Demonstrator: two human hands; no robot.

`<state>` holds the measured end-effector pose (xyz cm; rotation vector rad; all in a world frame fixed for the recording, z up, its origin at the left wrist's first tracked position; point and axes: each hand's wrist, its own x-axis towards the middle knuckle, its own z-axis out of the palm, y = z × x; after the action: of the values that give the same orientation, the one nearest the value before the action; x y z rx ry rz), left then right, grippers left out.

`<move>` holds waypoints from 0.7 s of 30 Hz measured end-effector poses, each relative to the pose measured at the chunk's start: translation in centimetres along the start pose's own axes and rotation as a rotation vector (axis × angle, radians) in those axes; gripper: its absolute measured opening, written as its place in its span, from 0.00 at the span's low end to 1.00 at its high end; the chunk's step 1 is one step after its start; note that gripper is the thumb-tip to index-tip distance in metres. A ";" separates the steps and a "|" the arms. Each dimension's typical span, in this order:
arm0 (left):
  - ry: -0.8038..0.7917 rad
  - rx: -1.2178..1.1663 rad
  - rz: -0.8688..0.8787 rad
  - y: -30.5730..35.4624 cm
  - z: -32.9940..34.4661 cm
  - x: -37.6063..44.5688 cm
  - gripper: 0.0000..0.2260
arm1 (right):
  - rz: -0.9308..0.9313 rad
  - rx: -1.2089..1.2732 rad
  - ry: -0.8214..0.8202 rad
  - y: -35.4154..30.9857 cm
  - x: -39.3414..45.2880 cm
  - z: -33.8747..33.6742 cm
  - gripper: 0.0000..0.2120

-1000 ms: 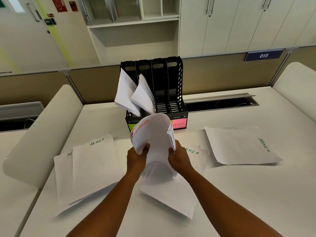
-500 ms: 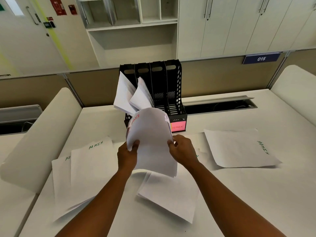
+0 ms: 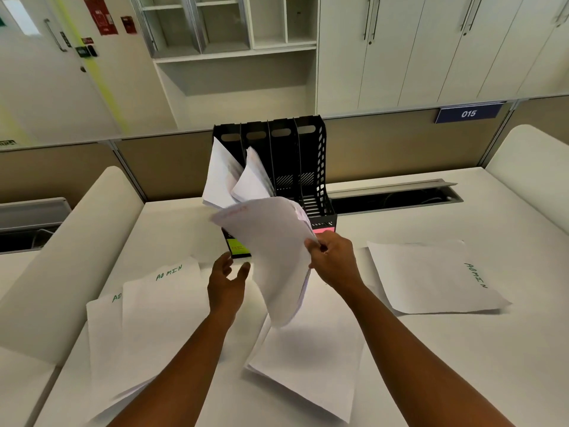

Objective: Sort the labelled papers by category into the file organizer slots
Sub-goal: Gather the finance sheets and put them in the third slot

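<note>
A black file organizer (image 3: 312, 167) with several upright slots stands at the desk's far middle. Papers (image 3: 229, 177) stick out of its two left slots; the two right slots look empty. My right hand (image 3: 334, 261) grips a curled stack of papers (image 3: 274, 257) by its right edge, held just in front of the organizer. Faint red lettering shows at the stack's top. My left hand (image 3: 226, 283) hovers open beside the stack, holding nothing. A green label (image 3: 238, 248) and a pink label (image 3: 323, 231) mark the organizer's front.
Sheets marked ADMIN lie on the desk at left (image 3: 160, 306) and right (image 3: 431, 275). More blank-side sheets (image 3: 311, 365) lie under my arms. Curved white dividers (image 3: 70, 257) flank the desk. A cable trough (image 3: 394, 198) runs behind on the right.
My left hand has let go of the stack and dropped away to the left. The right hand alone has lifted the stack up and right, toward the organizer.
</note>
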<state>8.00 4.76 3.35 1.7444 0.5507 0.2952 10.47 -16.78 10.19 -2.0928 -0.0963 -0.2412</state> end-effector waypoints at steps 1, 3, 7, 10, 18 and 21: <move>-0.013 0.010 -0.024 -0.4 0.0 -0.1 0.24 | -0.018 0.009 0.034 -0.1 0.2 -0.3 0.11; -0.072 0.054 -0.067 -1.3 0.2 -0.2 0.27 | -0.041 0.026 0.105 -0.5 0.8 -0.7 0.11; -0.257 0.269 -0.057 -3.2 0.8 -1.1 0.25 | -0.100 0.015 0.300 -1.5 2.2 -1.7 0.12; -0.365 0.468 0.005 -4.1 1.3 -1.9 0.27 | -0.096 0.037 0.419 -2.5 3.3 -2.3 0.12; -0.540 0.821 0.136 -6.0 2.2 -2.4 0.33 | -0.121 0.042 0.537 -4.0 6.2 -2.6 0.14; -0.591 0.932 0.159 -6.5 2.6 -1.8 0.34 | -0.081 0.024 0.524 -3.6 7.5 -1.8 0.11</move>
<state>6.37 2.72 -3.35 2.6306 0.0897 -0.4473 16.91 -16.71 15.71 -1.9397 0.1305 -0.8217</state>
